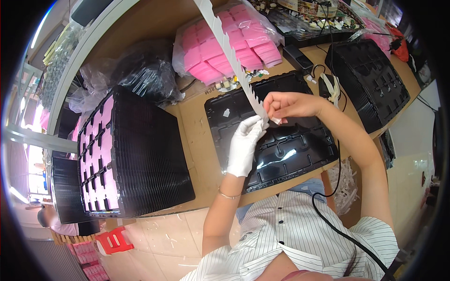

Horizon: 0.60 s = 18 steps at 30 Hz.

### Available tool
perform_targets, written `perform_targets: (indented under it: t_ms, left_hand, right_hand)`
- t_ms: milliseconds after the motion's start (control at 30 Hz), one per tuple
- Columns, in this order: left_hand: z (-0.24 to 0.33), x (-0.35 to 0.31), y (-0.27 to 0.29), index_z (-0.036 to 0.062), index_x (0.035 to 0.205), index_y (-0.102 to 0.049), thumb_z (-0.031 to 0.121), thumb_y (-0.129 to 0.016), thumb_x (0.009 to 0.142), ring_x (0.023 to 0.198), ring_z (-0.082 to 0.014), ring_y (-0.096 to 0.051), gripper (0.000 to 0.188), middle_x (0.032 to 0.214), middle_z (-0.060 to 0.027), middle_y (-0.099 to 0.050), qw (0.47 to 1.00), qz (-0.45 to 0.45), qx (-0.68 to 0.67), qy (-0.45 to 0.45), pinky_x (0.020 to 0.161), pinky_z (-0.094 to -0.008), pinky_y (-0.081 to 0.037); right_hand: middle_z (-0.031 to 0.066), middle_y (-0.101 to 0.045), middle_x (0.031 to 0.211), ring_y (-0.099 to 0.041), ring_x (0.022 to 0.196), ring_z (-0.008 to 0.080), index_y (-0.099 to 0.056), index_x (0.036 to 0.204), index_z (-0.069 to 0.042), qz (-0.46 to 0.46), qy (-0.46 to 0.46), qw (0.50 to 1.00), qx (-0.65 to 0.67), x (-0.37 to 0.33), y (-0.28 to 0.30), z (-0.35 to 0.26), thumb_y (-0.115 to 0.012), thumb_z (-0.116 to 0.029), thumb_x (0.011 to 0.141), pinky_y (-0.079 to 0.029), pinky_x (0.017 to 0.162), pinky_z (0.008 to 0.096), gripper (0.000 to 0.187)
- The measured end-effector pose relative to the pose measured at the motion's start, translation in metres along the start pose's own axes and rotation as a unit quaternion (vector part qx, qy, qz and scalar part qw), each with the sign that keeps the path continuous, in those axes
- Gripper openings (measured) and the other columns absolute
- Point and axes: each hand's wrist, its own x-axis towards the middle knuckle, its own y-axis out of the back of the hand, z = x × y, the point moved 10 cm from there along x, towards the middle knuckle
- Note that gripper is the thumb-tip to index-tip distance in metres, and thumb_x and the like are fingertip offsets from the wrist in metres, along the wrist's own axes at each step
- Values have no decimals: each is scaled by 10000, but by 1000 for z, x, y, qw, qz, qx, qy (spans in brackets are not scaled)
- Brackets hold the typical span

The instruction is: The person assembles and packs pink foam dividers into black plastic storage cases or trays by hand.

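Observation:
A long white strip with a saw-toothed edge [233, 58] slants down from the top of the view to my hands. My left hand [244, 144], in a white glove, has its fingers closed on the lower end of this strip. Right beside it is my bare right hand [291, 106], thumb and fingers pinched together at the strip's end. A small white piece [276, 121] shows at those fingertips. Beneath both hands lies a flat black plastic tray [304, 159] with moulded compartments. One small white piece [226, 113] rests in its far left part.
To the left stands a tall stack of black trays [145, 154] with pink sheets on its face. Bagged pink packs [225, 42] sit behind the work tray. More black trays [368, 84] are stacked at right, near a black box [298, 59]. A black cable [328, 215] crosses my shirt.

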Motion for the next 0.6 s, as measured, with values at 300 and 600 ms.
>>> perform_targets:
  t_ms: [300,600]
  left_hand:
    - [-56,-6,-29,33,1314,-525,86,-539,980,1063,-181,-631,339,1228,-97,-630,943,-61,-304,119,934,-305,-498]
    - [-79,-14,-45,22,1292,-527,118,-677,934,893,-92,-636,400,1136,-51,-654,962,13,-232,145,798,-207,-523]
  right_hand:
    - [-18,-569,907,-519,801,53,-443,1161,-68,121,57,991,-8,-20,12,30,-527,-77,988,-398,691,202,193]
    - [14,-559,961,-527,878,67,-447,1182,-50,135,77,988,-16,-40,5,52,-543,-55,985,-426,784,219,219]
